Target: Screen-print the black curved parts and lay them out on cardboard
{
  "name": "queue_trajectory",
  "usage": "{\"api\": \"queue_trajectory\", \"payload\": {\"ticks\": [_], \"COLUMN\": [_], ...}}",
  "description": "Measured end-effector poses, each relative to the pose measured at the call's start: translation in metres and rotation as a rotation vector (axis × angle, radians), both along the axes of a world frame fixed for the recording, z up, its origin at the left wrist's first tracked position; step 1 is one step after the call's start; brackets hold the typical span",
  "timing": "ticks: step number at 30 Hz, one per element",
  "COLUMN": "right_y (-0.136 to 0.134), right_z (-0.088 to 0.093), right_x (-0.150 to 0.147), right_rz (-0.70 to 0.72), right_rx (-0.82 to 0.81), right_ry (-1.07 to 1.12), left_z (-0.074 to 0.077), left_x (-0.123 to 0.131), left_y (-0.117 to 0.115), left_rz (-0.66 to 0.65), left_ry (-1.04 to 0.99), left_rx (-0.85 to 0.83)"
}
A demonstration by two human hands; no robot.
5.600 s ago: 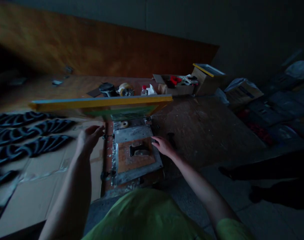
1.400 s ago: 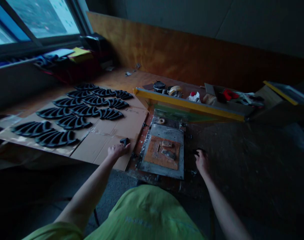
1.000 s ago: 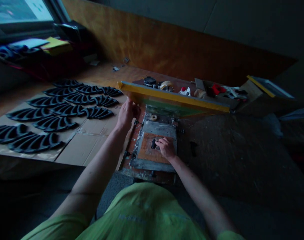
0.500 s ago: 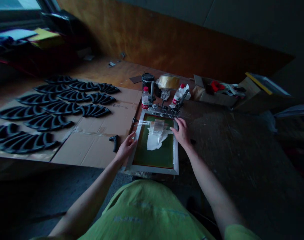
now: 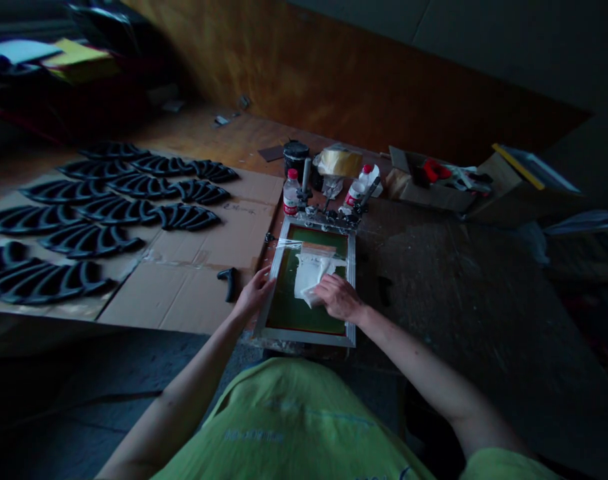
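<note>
Head view: my left hand (image 5: 254, 293) against left rail of screen frame (image 5: 304, 335), steadying it flat; gripping or just pressing, cannot tell. My right hand (image 5: 338, 298) fingers closed round white-smeared scraper (image 5: 311, 270) mid-mesh, so ink spreads. 1 black part (image 5: 229, 283) lies beside, on cardboard (image 5: 184, 293).

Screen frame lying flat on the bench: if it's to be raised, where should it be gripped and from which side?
Probably the near rail of the screen frame, from the person's side, lifting upward: the far edge sits in the clamps, so it likely pivots there. Keep the grip off the mesh, smeared with white paste.
</note>
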State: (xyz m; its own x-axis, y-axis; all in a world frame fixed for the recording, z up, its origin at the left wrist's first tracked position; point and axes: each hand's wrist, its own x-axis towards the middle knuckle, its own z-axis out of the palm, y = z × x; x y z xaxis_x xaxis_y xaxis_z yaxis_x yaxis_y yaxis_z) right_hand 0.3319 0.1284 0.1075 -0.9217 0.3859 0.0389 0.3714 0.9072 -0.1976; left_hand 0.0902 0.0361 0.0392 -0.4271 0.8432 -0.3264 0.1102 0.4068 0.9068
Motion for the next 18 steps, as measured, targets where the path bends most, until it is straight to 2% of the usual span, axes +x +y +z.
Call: {"api": "queue_trajectory", "payload": {"ticks": [3, 6, 9, 11, 13, 15, 18], "right_y": [0.007, 0.0, -0.015, -0.016, -0.006, 0.015, 0.056], "right_z": [0.005, -0.007, -0.019, -0.017, -0.007, 0.008, 0.031], "right_x": [-0.006, -0.01, -0.004, -0.002, -0.008, -0.02, -0.029], "right_rz": [-0.06, -0.154, -0.097, -0.085, -0.168, -0.303, -0.473], "right_rx": [-0.002, 0.081, 0.075, 0.026, -0.021, -0.037, -0.007], "right_ry": [0.012, 0.069, 0.095, 0.107, 0.149, 0.22, 0.312], "left_z": [0.0, 0.001, -0.002, -0.004, -0.002, 0.008, 0.04], "left_x": [0.001, 0.001, 0.0, -0.001, -0.003, -0.004, -0.006], "left_y": [0.0, -0.001, -0.002, -0.001, -0.001, 0.0, -0.001], "left_rz": [-0.001, -0.008, -0.016, -0.025, -0.051, -0.078, -0.068], "left_ry": [-0.002, -0.027, -0.048, -0.065, -0.091, -0.126, -0.163], "left_rx": [0.002, 0.019, 0.022, 0.019, 0.024, 0.038, 0.069]}}
